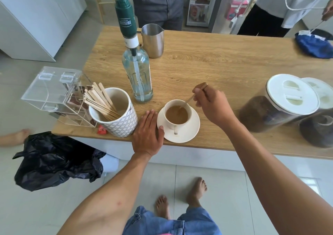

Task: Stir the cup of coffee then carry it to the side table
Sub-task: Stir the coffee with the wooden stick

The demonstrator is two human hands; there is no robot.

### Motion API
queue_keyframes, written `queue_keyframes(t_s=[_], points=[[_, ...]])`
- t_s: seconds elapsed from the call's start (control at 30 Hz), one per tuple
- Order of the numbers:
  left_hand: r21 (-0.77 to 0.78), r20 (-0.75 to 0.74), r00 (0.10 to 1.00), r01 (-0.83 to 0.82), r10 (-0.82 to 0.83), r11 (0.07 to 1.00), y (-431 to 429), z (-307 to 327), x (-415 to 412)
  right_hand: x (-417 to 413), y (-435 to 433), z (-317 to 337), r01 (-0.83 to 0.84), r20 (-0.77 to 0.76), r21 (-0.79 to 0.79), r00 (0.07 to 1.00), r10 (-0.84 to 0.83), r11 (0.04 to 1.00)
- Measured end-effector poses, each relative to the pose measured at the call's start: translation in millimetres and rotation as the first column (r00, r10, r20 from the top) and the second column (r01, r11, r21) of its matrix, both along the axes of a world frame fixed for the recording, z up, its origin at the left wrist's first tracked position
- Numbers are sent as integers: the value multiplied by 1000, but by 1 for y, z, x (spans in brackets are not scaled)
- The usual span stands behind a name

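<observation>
Cup (177, 115) of white glazed ceramic, round, filled with light brown coffee, is set on white saucer (187, 133) near front edge of wooden desk (216, 61) with visible grain. Thin wooden stirrer (189, 99) is pinched by fingers of right hand (210, 102); lower end is dipped in coffee, tip blurred. Left hand (148, 135) is laid flat on desk, fingers together, thumb touching saucer rim. Patterned mug (117, 119) with more sticks is placed just beside. Glass jars (277, 105) partly cut off at right.
</observation>
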State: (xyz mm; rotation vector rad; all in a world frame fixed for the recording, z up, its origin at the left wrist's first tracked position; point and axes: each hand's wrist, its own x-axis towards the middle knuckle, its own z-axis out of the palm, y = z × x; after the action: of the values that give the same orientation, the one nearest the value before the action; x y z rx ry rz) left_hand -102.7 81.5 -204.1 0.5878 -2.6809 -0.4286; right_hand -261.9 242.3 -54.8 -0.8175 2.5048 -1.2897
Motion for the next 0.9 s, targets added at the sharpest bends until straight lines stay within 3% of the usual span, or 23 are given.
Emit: queue_keyframes(t_s=[0.13,0.27,0.4,0.53,0.63,0.77,0.9], points=[[12,20,1000,-1,1,1000,0,0,0,7,-4,-2,-112,45,32,993,111,993],[19,25,1000,-2,1,1000,0,0,0,6,-1,3,-37,-22,28,999,38,999],[24,39,999,0,-1,1000,0,0,0,12,-2,3,-89,16,62,996,88,994],[26,36,999,-2,1,1000,-1,1,0,8,5,6,36,-33,48,999,-34,998],[26,33,999,2,-2,1000,-1,0,0,11,6,5,-51,16,46,999,50,998],[25,27,1000,-3,2,1000,0,2,0,8,9,5,44,-38,58,998,-42,997],[13,17,1000,-4,4,1000,0,2,2,13,7,5,-36,25,49,999,35,998]])
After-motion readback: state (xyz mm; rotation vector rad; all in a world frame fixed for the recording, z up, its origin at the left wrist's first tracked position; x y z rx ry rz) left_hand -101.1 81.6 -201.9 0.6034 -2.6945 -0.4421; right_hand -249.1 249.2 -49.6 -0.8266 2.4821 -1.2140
